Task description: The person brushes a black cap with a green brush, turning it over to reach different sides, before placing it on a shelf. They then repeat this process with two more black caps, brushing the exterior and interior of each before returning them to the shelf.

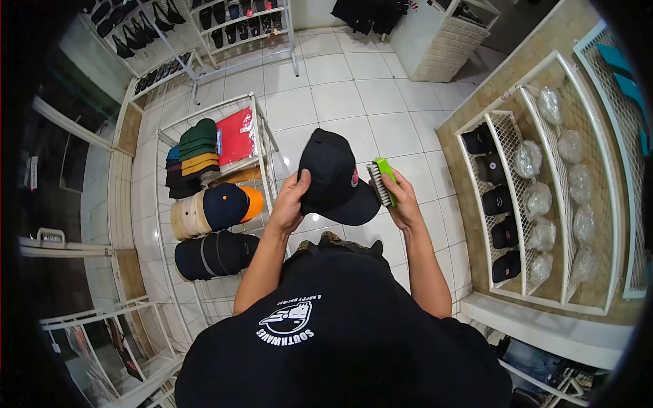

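A black cap with a small red emblem on its front is held up before my chest, its brim pointing down and to the right. My left hand grips the cap's left edge, thumb on the outside and the other fingers hidden behind it. In my right hand is a green brush, its pale bristles facing left toward the emblem. A narrow gap shows between the bristles and the cap's front.
On the left, a white wire rack holds stacked caps and a red packaged item. Wall shelves at the right carry black caps and plastic-wrapped items. Shoe shelves stand at the back.
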A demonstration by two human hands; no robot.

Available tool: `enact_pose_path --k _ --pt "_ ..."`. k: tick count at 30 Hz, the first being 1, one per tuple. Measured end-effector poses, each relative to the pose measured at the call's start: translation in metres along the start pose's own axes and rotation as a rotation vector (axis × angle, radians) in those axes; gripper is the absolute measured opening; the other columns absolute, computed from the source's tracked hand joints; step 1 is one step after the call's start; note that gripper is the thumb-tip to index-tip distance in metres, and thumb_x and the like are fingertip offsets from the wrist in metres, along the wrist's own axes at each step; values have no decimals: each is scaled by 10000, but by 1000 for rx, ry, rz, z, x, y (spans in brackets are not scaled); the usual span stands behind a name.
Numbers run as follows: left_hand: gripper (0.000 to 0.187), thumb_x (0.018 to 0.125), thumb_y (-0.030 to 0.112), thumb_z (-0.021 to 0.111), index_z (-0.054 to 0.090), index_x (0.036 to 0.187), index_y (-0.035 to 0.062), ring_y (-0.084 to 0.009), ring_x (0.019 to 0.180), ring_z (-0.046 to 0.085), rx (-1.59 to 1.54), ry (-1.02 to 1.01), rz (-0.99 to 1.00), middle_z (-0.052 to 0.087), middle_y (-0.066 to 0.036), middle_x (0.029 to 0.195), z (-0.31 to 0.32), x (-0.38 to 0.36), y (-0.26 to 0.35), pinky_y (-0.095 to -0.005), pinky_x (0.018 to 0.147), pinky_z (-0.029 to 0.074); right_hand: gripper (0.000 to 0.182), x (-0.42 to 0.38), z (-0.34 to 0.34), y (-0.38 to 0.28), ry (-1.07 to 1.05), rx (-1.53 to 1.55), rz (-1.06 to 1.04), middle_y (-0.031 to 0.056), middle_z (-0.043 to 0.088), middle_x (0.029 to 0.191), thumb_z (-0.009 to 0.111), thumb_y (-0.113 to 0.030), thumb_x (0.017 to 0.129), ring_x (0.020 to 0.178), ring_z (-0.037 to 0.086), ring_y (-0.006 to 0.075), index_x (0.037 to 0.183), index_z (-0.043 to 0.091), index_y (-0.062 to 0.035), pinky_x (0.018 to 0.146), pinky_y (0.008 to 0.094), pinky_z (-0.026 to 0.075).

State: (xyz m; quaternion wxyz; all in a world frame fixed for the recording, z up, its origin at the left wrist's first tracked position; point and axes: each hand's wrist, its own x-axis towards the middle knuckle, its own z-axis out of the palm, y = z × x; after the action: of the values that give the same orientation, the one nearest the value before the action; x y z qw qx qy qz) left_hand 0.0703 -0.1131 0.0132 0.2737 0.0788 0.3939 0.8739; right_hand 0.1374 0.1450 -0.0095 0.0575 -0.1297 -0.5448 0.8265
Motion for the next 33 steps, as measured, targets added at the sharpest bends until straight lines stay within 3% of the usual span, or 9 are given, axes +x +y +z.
enact_pose_path --k 3,7,10,14,19,23,26,31,33 --pt "371 1062 281 578 635 1256 -30 -155 1043 685 58 -99 -44 711 -100 1189 -14 4 -11 -302 956 528 495 -2 4 -2 28 108 120 110 680 1231 703 -133 974 1099 639 153 1406 546 50 966 272 493" --pt "299 1025 182 639 648 1242 -24 -123 1024 664 326 -40 23 713 -74 1162 -1 6 -4 -274 950 504 543 -6 18 -11 102 -317 -129 108 703 1163 770 -234 922 1039 659 218 1378 599 7 949 320 510" --pt "320 1024 136 623 602 1296 -32 -106 1061 634 291 -33 9 693 -57 1190 9 8 -8 -291 961 504 640 -17 44 -11 244 -1219 -622 139 642 1130 836 -308 811 1079 589 327 1381 629 -103 1000 407 420" --pt "327 1004 110 655 603 1296 -27 -107 1056 632 373 -81 122 690 -32 1151 7 6 -24 -279 968 494 651 -32 80 -22 -78 -963 -751 147 605 1068 826 -250 821 1006 601 303 1406 601 -73 909 415 465" --pt "330 984 114 686 622 1284 -8 -99 1042 631 406 -153 -45 692 -33 1136 14 -3 -13 -272 956 494 656 1 70 -26 155 -806 -503 176 611 1087 820 -207 817 995 608 337 1413 591 -53 896 411 488" --pt "335 983 120 692 623 1279 -21 -94 1051 632 421 -139 -59 698 -41 1156 1 -7 -10 -274 933 504 571 -15 74 -31 -137 -1000 -810 179 616 1082 772 -174 879 1003 623 316 1398 587 -28 888 378 499" --pt "320 982 105 689 632 1274 -11 -96 1036 639 372 -154 -67 702 -46 1152 10 -8 -6 -266 926 504 623 3 64 -26 63 -772 -425 162 618 1079 801 -181 845 1038 616 306 1414 585 -48 916 385 490" --pt "290 992 77 667 637 1263 -23 -96 1024 644 393 -148 17 707 -45 1145 -1 -3 -14 -270 910 513 554 -13 73 -23 -110 -889 -783 167 616 1065 772 -180 890 934 647 304 1386 588 -17 844 366 514" --pt "286 992 79 667 641 1259 -18 -94 1012 646 368 -140 -99 709 -38 1131 -3 -3 -13 -267 905 514 609 3 59 -14 69 -755 -471 156 612 1044 807 -185 863 963 634 296 1407 581 -29 877 371 504"
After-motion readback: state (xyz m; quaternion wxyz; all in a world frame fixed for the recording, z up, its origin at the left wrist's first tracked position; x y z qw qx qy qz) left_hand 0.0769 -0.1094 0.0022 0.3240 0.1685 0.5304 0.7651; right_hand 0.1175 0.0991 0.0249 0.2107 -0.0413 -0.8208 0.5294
